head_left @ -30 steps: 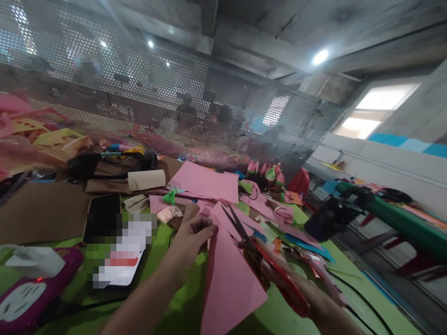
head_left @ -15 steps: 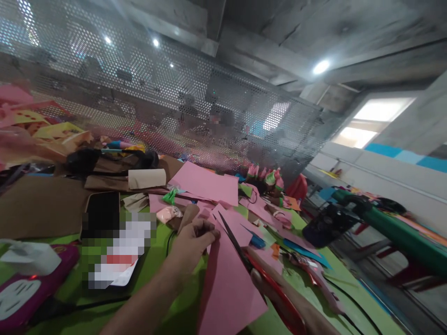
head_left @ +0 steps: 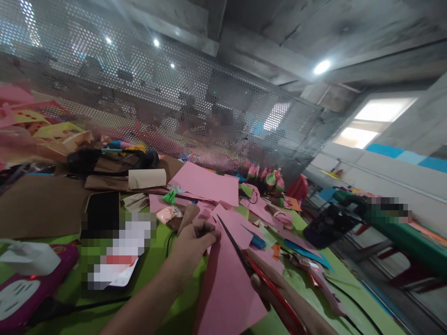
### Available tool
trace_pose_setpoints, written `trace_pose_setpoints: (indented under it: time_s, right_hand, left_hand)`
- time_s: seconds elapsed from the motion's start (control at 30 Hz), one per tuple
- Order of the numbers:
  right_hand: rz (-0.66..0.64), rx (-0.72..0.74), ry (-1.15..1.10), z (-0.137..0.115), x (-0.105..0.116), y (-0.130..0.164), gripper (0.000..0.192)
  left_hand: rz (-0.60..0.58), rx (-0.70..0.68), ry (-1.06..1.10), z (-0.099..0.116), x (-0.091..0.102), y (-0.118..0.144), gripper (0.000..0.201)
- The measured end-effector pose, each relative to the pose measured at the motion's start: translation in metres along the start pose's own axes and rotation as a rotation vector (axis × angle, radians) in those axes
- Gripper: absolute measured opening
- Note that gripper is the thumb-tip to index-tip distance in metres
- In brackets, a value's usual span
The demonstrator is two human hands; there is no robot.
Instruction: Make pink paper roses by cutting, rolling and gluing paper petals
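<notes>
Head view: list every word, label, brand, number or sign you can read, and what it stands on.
None can be read.
The flat card beside the left hand is pixelated, so any print is lost.
The red-handled scissors in the right hand and the pink paper show no lettering.

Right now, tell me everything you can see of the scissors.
The scissors have red handles, plastic by the look, and dark, narrow blades. The right hand grips the handles near the bottom edge. The blades point up and away, seemingly closed, lying along the right edge of the pink paper sheet, whose top the left hand pinches. Whether they are cutting is unclear.
</notes>
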State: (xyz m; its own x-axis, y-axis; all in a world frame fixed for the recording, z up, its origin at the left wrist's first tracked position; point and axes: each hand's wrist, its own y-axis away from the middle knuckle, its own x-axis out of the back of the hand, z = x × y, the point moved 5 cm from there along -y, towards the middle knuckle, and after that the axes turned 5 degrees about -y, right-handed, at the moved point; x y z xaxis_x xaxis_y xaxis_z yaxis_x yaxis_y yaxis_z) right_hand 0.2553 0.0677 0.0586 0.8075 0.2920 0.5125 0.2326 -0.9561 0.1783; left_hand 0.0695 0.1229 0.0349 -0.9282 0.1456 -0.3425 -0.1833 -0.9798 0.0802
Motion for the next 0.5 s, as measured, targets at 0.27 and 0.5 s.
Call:
trace_pose_setpoints:
  time_s: [0.27, 0.5]
  right_hand:
    - [0.041, -0.063, -0.008, 0.0044, -0.0029, -0.0017, 0.072]
    - [0.026, -0.069, -0.046, 0.0052, -0.0047, -0.0044, 0.068]
  left_hand:
    - [0.001, -0.013, -0.03, 0.0002, 0.0008, 0.0009, 0.022]
    - [0.022, -0.007, -0.021, 0.0014, 0.0013, 0.0012, 0.018]
